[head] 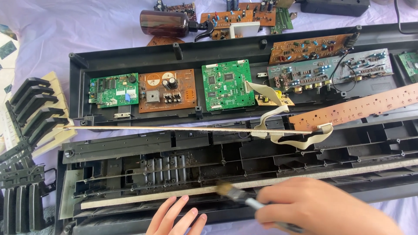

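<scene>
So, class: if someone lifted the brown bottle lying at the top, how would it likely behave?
The brown bottle lies on its side, so a push would probably roll it. It looks like smooth plastic, likely light and a bit slippery.

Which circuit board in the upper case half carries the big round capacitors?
The brown board, second from the left, between two green boards; it alone has large cylinders.

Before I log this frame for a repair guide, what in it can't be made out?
Head view only:
- Brush: blurred by motion; handle end hidden in the right hand.
- Left hand: palm and wrist cut off by the bottom edge.
- Keyboard case: right end cut off by the frame.
- Green circuit board: parts too small.
</scene>
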